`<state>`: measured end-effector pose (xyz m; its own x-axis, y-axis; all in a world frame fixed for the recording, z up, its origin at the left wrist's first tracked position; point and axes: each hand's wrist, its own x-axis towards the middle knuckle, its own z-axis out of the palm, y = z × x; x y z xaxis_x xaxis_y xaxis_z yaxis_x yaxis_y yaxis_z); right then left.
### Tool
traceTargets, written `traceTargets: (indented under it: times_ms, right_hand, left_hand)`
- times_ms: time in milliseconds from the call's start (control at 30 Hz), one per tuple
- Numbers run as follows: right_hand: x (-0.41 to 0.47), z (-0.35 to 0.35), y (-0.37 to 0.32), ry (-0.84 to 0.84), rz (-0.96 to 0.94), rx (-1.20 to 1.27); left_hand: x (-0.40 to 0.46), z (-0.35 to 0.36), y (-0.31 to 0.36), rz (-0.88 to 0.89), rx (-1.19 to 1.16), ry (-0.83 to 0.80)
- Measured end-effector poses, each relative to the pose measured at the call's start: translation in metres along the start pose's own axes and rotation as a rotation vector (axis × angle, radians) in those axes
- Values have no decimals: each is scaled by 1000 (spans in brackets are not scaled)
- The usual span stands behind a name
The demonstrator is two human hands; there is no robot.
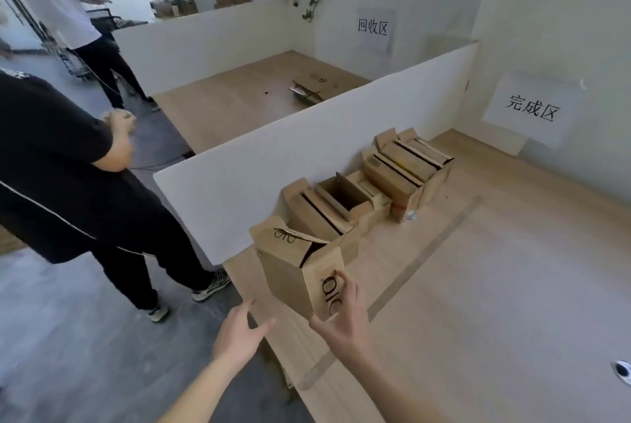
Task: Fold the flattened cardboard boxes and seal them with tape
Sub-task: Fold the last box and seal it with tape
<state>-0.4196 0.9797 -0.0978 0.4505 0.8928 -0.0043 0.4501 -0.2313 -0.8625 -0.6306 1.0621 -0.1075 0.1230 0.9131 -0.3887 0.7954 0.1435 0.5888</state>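
Observation:
A folded cardboard box [290, 272] with black lettering stands upright near the front corner of the wooden floor area, its top flaps partly open. My right hand [343, 316] touches its lettered right face, fingers spread and lightly curved against the cardboard. My left hand [239, 335] hovers open just left of the box, fingers spread, holding nothing. Behind it a row of several folded boxes [372, 183] lines the white partition; one of them stands open at the top.
A low white partition [273, 146] bounds the area on the left. Beyond it lies a flattened box [312, 88]. A person in black [68, 183] stands at left on the grey floor, another person farther back. A small tape roll [410, 216] lies by the boxes.

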Motion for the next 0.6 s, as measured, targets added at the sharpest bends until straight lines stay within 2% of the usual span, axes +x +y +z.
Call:
traceTargets:
  times_ms: [200,433,600]
  right_hand:
    - [19,55,23,53,86,11]
    - [35,115,47,190,235,-4]
    - [53,140,58,105,411,-79]
  left_hand:
    - [53,3,-38,-10,21,-98]
    - [107,-1,-84,8,77,-254]
    - [140,-4,-94,63,159,-324]
